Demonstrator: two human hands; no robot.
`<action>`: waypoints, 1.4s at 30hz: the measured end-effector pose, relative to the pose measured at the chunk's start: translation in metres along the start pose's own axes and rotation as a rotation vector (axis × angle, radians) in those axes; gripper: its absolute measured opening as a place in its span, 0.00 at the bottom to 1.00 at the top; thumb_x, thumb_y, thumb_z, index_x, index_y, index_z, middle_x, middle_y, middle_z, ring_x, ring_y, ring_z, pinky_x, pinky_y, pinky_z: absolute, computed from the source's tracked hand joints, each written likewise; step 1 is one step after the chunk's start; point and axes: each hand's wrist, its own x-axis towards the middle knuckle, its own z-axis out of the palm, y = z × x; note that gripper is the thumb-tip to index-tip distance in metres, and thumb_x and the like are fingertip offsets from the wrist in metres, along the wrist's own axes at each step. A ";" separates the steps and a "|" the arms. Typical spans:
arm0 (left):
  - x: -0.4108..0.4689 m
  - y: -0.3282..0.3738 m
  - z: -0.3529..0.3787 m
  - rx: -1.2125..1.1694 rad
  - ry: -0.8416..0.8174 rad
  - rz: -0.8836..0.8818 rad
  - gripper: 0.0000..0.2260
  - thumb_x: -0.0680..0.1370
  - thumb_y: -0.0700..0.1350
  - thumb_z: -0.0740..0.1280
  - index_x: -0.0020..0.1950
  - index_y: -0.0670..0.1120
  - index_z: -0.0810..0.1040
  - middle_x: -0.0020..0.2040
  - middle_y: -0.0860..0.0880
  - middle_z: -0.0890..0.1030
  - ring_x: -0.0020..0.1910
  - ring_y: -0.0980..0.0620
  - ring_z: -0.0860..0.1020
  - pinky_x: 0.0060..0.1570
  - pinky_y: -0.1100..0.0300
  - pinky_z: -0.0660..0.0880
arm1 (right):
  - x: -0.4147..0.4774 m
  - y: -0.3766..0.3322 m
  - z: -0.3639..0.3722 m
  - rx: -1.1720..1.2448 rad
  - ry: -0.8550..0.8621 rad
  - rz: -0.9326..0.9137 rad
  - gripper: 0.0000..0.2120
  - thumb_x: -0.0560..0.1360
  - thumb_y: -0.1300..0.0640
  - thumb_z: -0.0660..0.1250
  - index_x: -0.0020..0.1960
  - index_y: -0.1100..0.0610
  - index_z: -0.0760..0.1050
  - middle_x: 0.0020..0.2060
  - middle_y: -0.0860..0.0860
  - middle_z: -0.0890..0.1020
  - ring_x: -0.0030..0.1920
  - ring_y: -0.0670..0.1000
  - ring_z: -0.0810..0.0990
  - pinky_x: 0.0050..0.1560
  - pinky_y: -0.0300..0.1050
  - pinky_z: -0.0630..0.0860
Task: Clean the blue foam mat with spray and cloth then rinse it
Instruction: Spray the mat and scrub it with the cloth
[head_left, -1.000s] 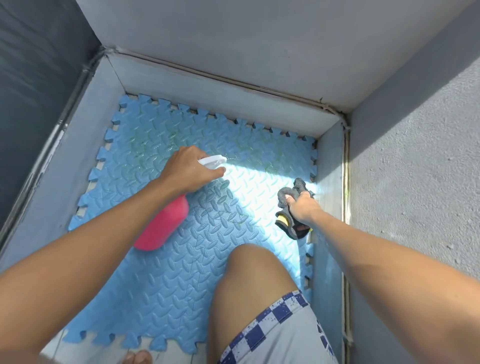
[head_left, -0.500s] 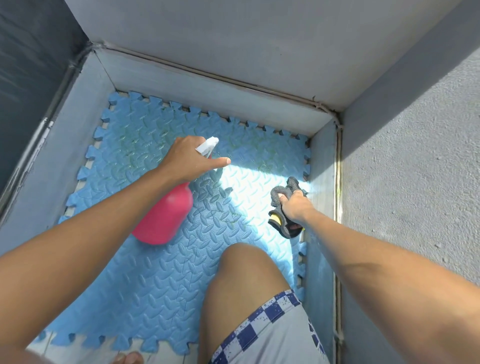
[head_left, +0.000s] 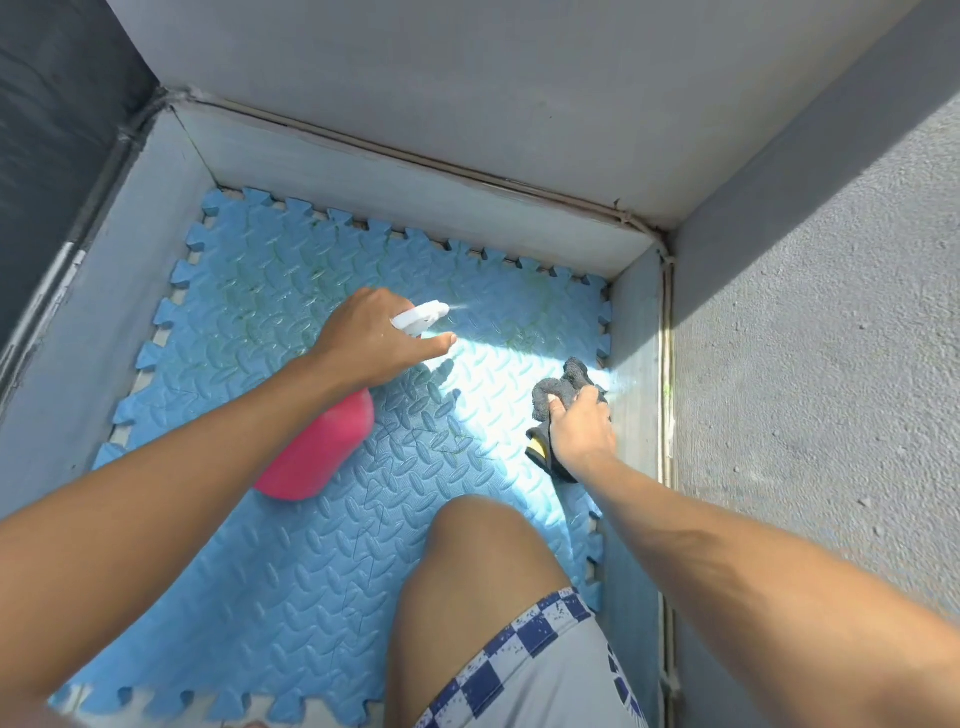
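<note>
Blue foam mat covers the floor of the walled corner, with a knee over its near edge. At the mat's right edge the right hand grips the cloth, fingers curled round it. The left hand grips the pink bottle with one finger straight. The nozzle has levelled toward the far right corner and now gives off a faint mist, so spraying continues and wiping probably comes next.

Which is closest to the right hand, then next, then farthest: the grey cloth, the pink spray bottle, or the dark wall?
1. Grey cloth: gripped in the right hand, at the right edge of the blue mat.
2. Pink spray bottle: mid-mat, held by the left hand.
3. Dark wall: far left, beyond the mat.
</note>
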 end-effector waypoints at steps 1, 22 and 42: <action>-0.001 -0.001 -0.001 0.009 0.018 -0.014 0.31 0.67 0.68 0.70 0.31 0.39 0.71 0.27 0.47 0.70 0.29 0.46 0.69 0.31 0.55 0.63 | -0.004 0.001 0.003 -0.009 0.084 -0.093 0.19 0.82 0.43 0.59 0.65 0.56 0.67 0.62 0.59 0.72 0.64 0.62 0.72 0.62 0.57 0.69; -0.002 -0.062 -0.016 -0.087 -0.014 -0.114 0.28 0.71 0.64 0.77 0.32 0.43 0.69 0.28 0.45 0.71 0.29 0.49 0.70 0.35 0.54 0.66 | 0.114 -0.066 -0.008 -0.210 0.168 -0.853 0.28 0.80 0.59 0.62 0.79 0.57 0.63 0.79 0.57 0.62 0.79 0.60 0.58 0.78 0.59 0.57; -0.064 -0.083 -0.021 0.028 -0.060 -0.141 0.31 0.68 0.66 0.76 0.29 0.42 0.66 0.25 0.50 0.65 0.28 0.47 0.67 0.29 0.56 0.63 | 0.047 -0.050 0.031 -0.039 0.302 -0.561 0.25 0.83 0.40 0.51 0.76 0.46 0.67 0.79 0.47 0.63 0.80 0.52 0.55 0.79 0.57 0.51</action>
